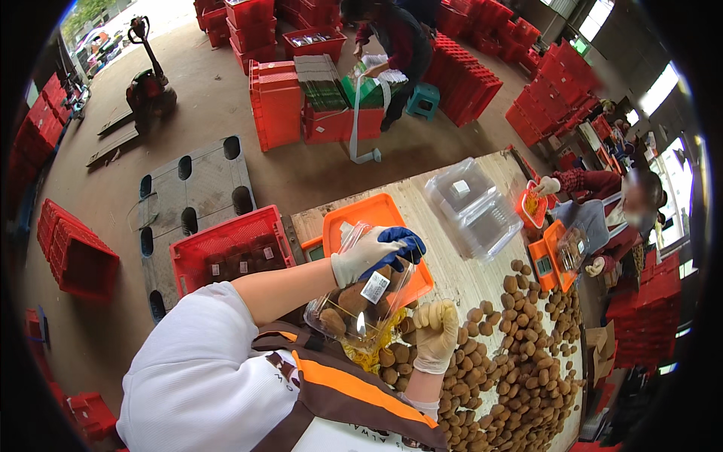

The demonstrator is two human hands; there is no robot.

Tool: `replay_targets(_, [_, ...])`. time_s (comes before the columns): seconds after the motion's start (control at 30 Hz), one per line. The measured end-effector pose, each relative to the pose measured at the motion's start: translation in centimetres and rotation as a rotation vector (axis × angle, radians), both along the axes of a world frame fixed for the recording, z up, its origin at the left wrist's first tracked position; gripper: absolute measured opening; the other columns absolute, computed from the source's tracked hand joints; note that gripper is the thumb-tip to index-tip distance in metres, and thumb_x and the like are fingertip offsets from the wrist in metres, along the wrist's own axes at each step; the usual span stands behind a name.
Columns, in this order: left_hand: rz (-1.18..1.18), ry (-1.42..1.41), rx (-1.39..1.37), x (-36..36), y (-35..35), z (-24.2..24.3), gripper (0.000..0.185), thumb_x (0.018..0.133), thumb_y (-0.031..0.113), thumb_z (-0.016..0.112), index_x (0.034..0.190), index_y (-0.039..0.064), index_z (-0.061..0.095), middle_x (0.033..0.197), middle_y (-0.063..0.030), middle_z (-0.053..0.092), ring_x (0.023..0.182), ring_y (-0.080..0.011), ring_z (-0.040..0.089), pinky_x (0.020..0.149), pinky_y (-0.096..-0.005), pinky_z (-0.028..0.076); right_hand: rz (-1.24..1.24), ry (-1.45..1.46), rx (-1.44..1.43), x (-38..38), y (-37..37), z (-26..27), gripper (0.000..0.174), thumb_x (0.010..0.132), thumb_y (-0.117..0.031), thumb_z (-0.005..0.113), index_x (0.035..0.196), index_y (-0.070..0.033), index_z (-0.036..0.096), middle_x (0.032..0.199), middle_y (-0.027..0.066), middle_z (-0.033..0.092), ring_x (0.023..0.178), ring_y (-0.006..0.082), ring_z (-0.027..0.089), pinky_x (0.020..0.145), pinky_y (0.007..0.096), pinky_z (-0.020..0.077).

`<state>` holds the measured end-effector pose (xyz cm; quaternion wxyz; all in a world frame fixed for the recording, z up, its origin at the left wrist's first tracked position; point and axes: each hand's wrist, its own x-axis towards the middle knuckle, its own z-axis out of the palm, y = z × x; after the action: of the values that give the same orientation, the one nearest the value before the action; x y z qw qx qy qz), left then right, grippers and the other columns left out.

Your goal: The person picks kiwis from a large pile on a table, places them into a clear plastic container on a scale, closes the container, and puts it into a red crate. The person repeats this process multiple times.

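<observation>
A clear plastic clamshell box (361,325) of kiwifruit, with a printed label on its lid, stands tilted in front of my chest. Thin yellow rubber bands cross its surface. My left hand (381,251), in a white glove with a blue palm, grips its far end from above. My right hand (435,327), in a thin pale glove, is curled beside the box's right side; whether a band is inside its fingers is hidden. A heap of yellow rubber bands (370,357) lies under the near end. Beyond the box is an orange weighing scale (367,212).
Loose kiwifruit (525,361) cover the table's right part. Nested empty clamshells (474,209) lie on the wooden tabletop (418,198). A red crate (226,234) with packed boxes adjoins at left. A co-worker (615,209) sits opposite by another scale (545,271); another person (395,51) bends over cartons.
</observation>
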<state>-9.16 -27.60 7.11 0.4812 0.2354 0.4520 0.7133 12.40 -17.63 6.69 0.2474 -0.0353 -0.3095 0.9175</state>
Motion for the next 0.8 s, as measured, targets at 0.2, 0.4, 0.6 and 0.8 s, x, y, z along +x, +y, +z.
replay_targets(0.2, [0.380,0.759,-0.175,-8.0,2.5,-4.7,0.021,0.101,0.020,0.055,0.115,0.007,0.065,0.082,-0.0047,0.067,0.072,-0.0183,0.065,0.060,-0.0326,0.051,-0.485,-0.758,0.987,-9.4,9.3,-7.4,0.041,0.095,-0.027,0.075,0.071,-0.004,0.051,0.066,-0.0045,0.046,0.062,0.0052,0.039,0.055,0.0251,0.0340])
replay_targets(0.4, [0.056,1.010,-0.591,-7.7,-3.9,-10.1,0.044,0.106,0.041,0.040,0.137,0.017,0.060,0.131,-0.0140,0.066,0.121,-0.0350,0.061,0.104,-0.0434,0.046,-0.263,-0.893,1.297,-8.9,5.9,-9.5,0.044,0.105,-0.047,0.053,0.109,-0.006,0.067,0.079,0.0173,0.070,0.072,0.0268,0.070,0.065,0.0376,0.0524])
replay_targets(0.6, [-0.172,0.630,-0.857,-6.1,-5.6,-5.5,0.066,0.103,0.065,0.031,0.138,0.017,0.060,0.099,-0.0176,0.072,0.087,-0.0312,0.071,0.083,-0.0415,0.054,0.054,-1.046,1.101,-6.8,7.1,-13.3,0.053,0.109,-0.044,0.044,0.137,-0.002,0.060,0.121,0.0232,0.069,0.111,0.0358,0.068,0.093,0.0401,0.0522])
replay_targets(0.8, [0.384,0.860,-0.482,-1.1,-9.4,-9.4,0.087,0.089,0.054,0.070,0.156,0.010,0.036,0.149,-0.0227,0.047,0.141,-0.0386,0.042,0.118,-0.0459,0.033,0.103,-0.946,0.538,-2.3,2.5,-7.1,0.064,0.108,-0.041,0.046,0.157,-0.002,0.033,0.146,0.0137,0.050,0.126,0.0257,0.055,0.108,0.0339,0.0437])
